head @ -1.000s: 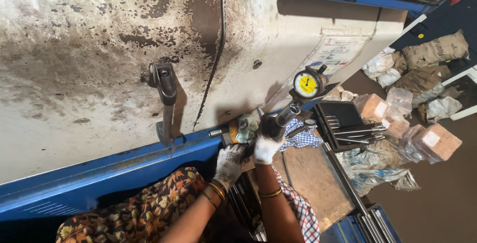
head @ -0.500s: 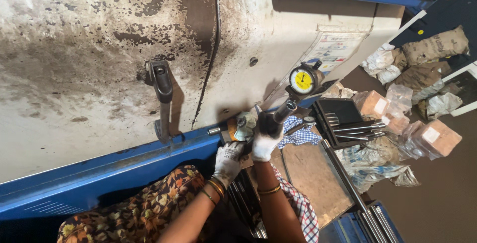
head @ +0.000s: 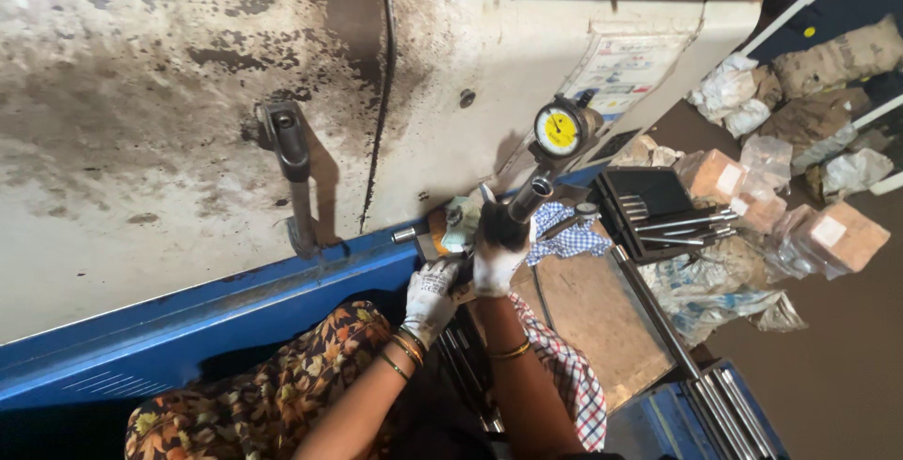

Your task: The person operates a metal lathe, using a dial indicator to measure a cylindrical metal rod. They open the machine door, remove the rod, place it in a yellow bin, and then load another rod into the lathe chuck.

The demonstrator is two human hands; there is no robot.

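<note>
My right hand [head: 499,258], in a white work glove, grips the black stem of a bore gauge [head: 527,198] whose yellow round dial [head: 558,131] points up toward me. My left hand [head: 430,297], also gloved, is closed on a small metal part [head: 435,237] with an orange band, held against the lower end of the gauge. Both hands work close together just above the blue edge of the machine [head: 235,295]. The gauge's measuring tip is hidden behind my hands.
A stained cream machine door [head: 141,121] with a dark handle [head: 292,173] fills the left. An open black case of gauge rods [head: 658,206] lies to the right, beside a checked cloth [head: 569,234], a cardboard sheet [head: 588,314], wrapped boxes [head: 828,234] and plastic bags on the floor.
The gauge has shifted slightly left and tilted more upright, with both hands moving along with it. My grips are unchanged.
</note>
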